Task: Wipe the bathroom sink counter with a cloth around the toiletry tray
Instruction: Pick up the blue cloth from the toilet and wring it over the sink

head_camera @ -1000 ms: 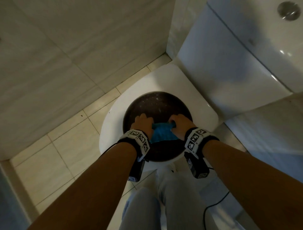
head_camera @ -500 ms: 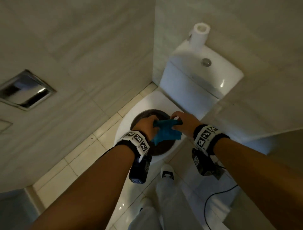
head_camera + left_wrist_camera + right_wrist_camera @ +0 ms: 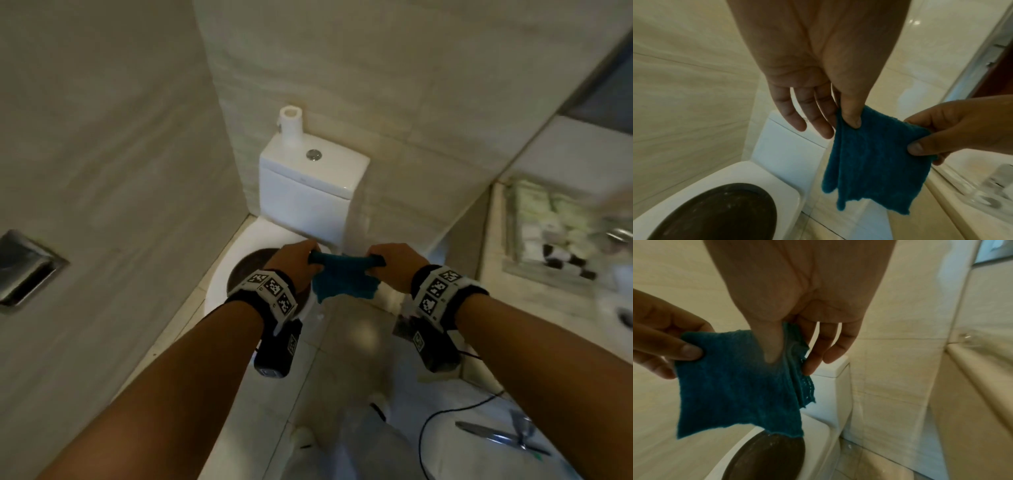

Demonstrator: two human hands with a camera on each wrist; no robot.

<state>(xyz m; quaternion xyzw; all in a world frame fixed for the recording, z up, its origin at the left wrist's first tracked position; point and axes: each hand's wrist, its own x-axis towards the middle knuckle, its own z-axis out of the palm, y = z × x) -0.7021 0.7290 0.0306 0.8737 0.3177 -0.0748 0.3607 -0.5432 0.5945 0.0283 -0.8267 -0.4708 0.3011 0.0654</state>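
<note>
At frame centre, over the toilet [image 3: 274, 236]: teal cloth [image 3: 342, 277], stretched between our two hands.
Our left hand [image 3: 294, 262] pinches one top corner between thumb and forefinger, the other fingers [image 3: 797, 113] loosely extended; our right hand [image 3: 394, 265] pinches the opposite corner likewise. Long axis runs side to side, the rest hanging free. We judge wiping not yet begun: the tabletop [image 3: 548, 294] and toiletry tray [image 3: 507, 233] lie at the frame's right edge, nearer our right hand.
</note>
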